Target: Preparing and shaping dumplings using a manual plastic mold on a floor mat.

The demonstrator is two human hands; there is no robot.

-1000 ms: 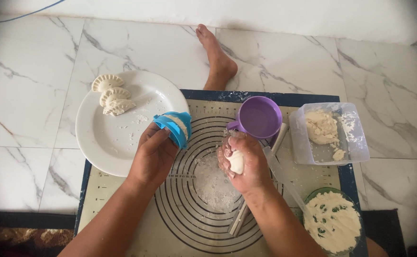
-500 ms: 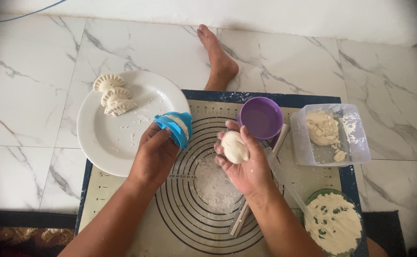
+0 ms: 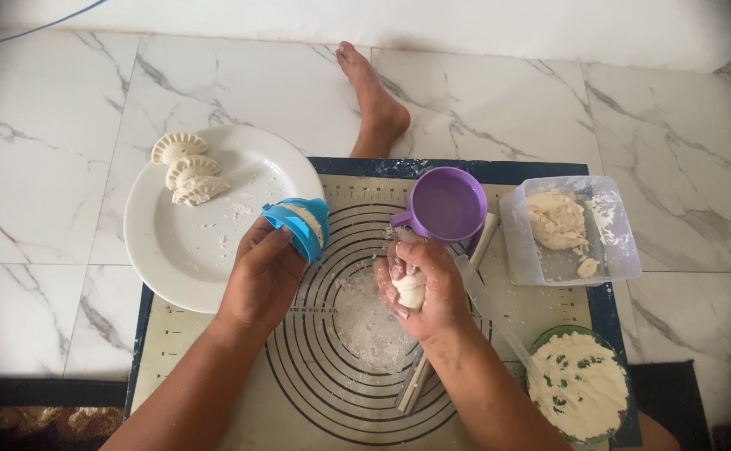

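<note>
Three crimped dumplings [image 3: 187, 169] lie in a row at the far left edge of a white plate [image 3: 173, 250], which sits on the marble floor [image 3: 48, 167] and overlaps the left border of a silicone pastry mat [image 3: 332, 401] printed with concentric rings. Just right of the plate, the left hand [image 3: 263, 280] holds a blue dumpling press [image 3: 300, 225], its fingers wrapped closed around the folded mould, in which a strip of dough shows; a weak squeeze could leave the seam unsealed, and dough stuck to the hinge could tear when the mould is opened. At the centre of the mat lies a patch of loose flour [image 3: 365, 321]. The right hand [image 3: 419, 288] is held above it, fingers curled shut around a small ball of dough [image 3: 409, 290]; a sticky ball may cling to the palm rather than come away cleanly. A purple cup [image 3: 446, 205] stands just beyond this hand, near enough that a careless knuckle could tip it. A pale rolling pin [image 3: 415, 384] lies slanted under the right forearm, where it could roll or be nudged. Further right, a clear plastic tub [image 3: 624, 242] holds the remaining dough [image 3: 556, 219], uncovered and so liable to dry. At the lower right, a green bowl [image 3: 541, 342] of white filling flecked with herbs [image 3: 578, 388] sits close to the elbow and could be knocked. A bare foot [image 3: 371, 100] rests on the floor beyond the mat.
</note>
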